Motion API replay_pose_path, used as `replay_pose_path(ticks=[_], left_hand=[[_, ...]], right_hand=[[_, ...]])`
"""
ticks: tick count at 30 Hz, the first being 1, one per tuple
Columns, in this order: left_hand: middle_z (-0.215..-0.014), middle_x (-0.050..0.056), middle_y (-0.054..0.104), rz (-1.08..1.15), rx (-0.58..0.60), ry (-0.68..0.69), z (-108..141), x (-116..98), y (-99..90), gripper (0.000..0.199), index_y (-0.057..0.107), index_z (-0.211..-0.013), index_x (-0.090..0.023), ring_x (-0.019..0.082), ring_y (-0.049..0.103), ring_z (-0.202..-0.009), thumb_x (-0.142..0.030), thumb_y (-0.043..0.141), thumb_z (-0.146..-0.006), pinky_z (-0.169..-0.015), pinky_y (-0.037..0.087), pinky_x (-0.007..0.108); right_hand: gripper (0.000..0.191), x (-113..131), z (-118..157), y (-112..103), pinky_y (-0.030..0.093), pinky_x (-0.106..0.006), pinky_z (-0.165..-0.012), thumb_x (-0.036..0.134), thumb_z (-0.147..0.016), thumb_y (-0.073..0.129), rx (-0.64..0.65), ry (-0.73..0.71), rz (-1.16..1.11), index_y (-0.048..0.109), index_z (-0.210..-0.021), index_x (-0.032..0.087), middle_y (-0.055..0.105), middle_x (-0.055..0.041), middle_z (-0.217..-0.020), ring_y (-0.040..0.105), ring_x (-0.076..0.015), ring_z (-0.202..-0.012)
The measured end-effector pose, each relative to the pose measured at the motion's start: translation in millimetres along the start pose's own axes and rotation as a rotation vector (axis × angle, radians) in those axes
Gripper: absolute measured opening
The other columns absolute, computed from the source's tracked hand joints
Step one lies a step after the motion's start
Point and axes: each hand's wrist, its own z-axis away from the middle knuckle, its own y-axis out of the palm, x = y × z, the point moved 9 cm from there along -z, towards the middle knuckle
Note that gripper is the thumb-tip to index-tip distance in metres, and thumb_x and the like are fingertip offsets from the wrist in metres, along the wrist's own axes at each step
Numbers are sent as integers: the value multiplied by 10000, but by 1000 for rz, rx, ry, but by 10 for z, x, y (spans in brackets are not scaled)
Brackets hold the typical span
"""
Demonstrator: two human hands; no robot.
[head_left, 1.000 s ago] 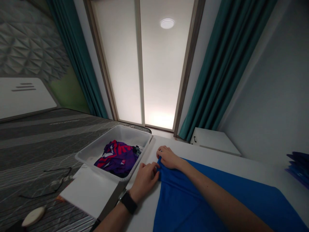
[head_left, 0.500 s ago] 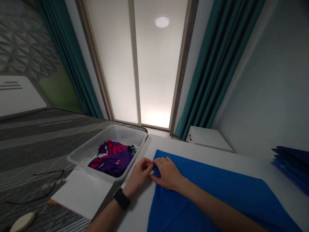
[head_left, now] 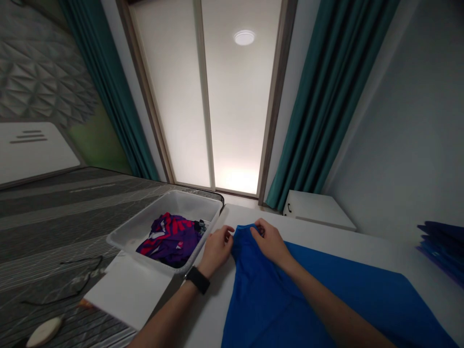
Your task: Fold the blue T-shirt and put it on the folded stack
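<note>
A blue garment (head_left: 268,299) is spread over the white table, its narrow far end drawn up between my two hands. My right hand (head_left: 271,242) pinches the far right corner of that end between thumb and fingers. At the left edge of the same end, my left hand (head_left: 217,249) has its fingers curled in against the fabric; the exact grip there is partly hidden. On my left wrist is a black watch (head_left: 197,279).
Left of the table, a clear plastic bin (head_left: 125,231) holds purple and red clothing (head_left: 176,241). Folded dark blue clothes (head_left: 444,249) are stacked at the right. A white cabinet (head_left: 319,208) stands behind the table (head_left: 205,314). A bed with grey striped bedding (head_left: 47,208) lies at left.
My right hand has moved up and right, drawing the garment's far left corner into a narrow end. My left hand has shifted slightly up and right. The view has tilted slightly.
</note>
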Motion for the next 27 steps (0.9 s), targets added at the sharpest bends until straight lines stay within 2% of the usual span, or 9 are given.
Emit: replay_pose_path(ticks=[3,8,12,16,18,23,27], left_hand=[[-804,20,686,-66,29,-25,-201,-9,107,249,624,-1065,-201,196,634,-833,-152,503,-852,-776,402,302],[-863,43,691,-75,69,-15,-428,51,291,331,646,-1102,-217,247,611,-950,-125,575,-792,-863,390,355],[-849,25,683,-12,103,1,-508,155,380,266,694,-1017,-240,204,619,-861,-151,564,-803,-821,417,309],[-724,4,667,100,130,-17,-554,279,432,226,715,-959,-194,159,606,-689,-219,535,-824,-680,436,247],[-726,9,682,158,131,-24,-564,314,445,249,716,-956,-174,157,613,-676,-245,508,-839,-650,440,237],[-851,44,732,242,115,-26,-554,333,443,306,726,-960,-165,183,654,-786,-270,455,-863,-711,470,252],[-869,37,741,256,133,-8,-538,318,462,299,742,-962,-188,192,664,-824,-332,500,-863,-747,475,256]], right_hand=[[189,-28,-41,-80,379,-264,-574,385,-844,481,-6,12,-30,514,-743,228,569,25,-657,509,-153,-588],[172,-85,-60,-93,393,-266,-588,373,-839,488,5,23,-48,520,-755,225,575,21,-673,519,-154,-602],[150,-67,-45,-62,397,-260,-593,349,-842,502,40,16,-29,548,-785,218,596,20,-689,531,-150,-611],[99,16,28,75,381,-244,-581,311,-850,527,140,-12,-5,573,-833,225,573,38,-659,538,-147,-612],[69,53,85,180,360,-239,-570,284,-854,540,198,-26,31,584,-867,232,555,50,-642,529,-142,-592],[64,94,225,426,321,-241,-582,237,-852,589,293,-47,142,594,-916,232,554,59,-640,521,-132,-582],[51,138,322,568,329,-260,-650,235,-843,632,335,-88,236,594,-877,229,575,46,-682,528,-141,-646]])
